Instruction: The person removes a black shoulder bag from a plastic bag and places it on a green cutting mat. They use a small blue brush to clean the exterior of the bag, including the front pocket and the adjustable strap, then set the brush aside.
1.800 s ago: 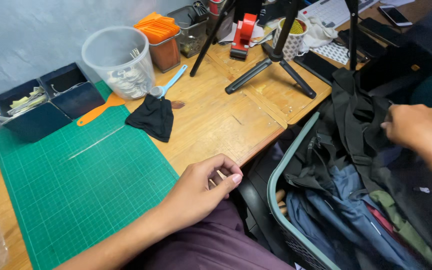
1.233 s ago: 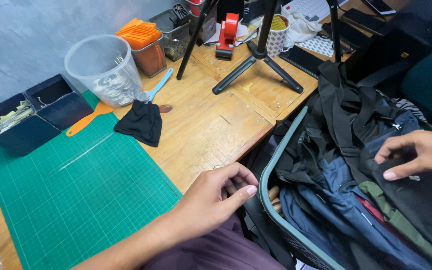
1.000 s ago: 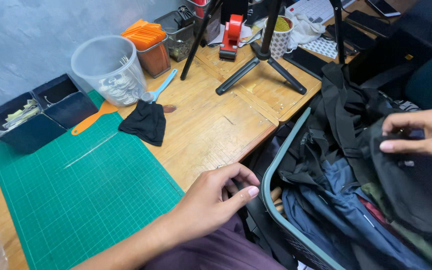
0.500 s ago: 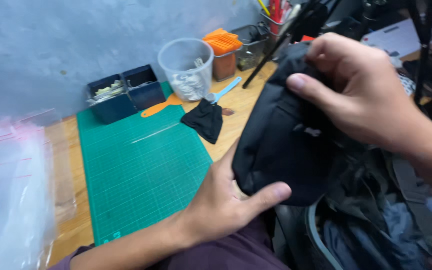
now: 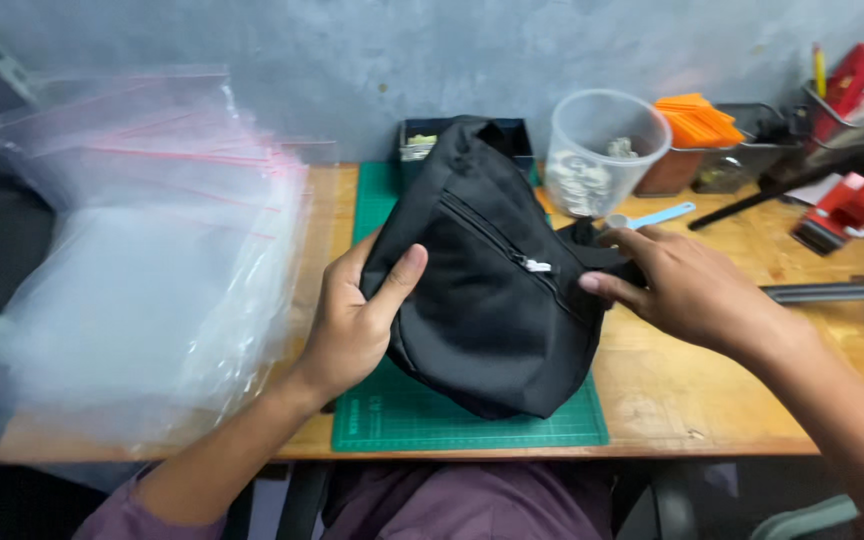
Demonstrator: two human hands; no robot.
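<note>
A: While both hands are on it, where is the pouch [image 5: 487, 290]?

B: Over the green mat [image 5: 422, 418], near the tabletop's [image 5: 692, 400] front edge. The left hand [image 5: 352, 325] grips its left side, thumb on front; the right hand [image 5: 687, 290] pinches its right end.

A: And the containers?

B: At the back edge, a clear cup [image 5: 602, 150] holds small metal pieces; a tub [image 5: 687, 140] holds orange cards.

Clear zip bags [image 5: 142, 270] left (stacked); plastic cup [image 5: 602, 150].

Black pouch [image 5: 482, 300], white zipper pull; green gridded mat [image 5: 422, 425]; tan wooden desk [image 5: 702, 390]; orange cards [image 5: 697, 118] at 1 o'clock.
</note>
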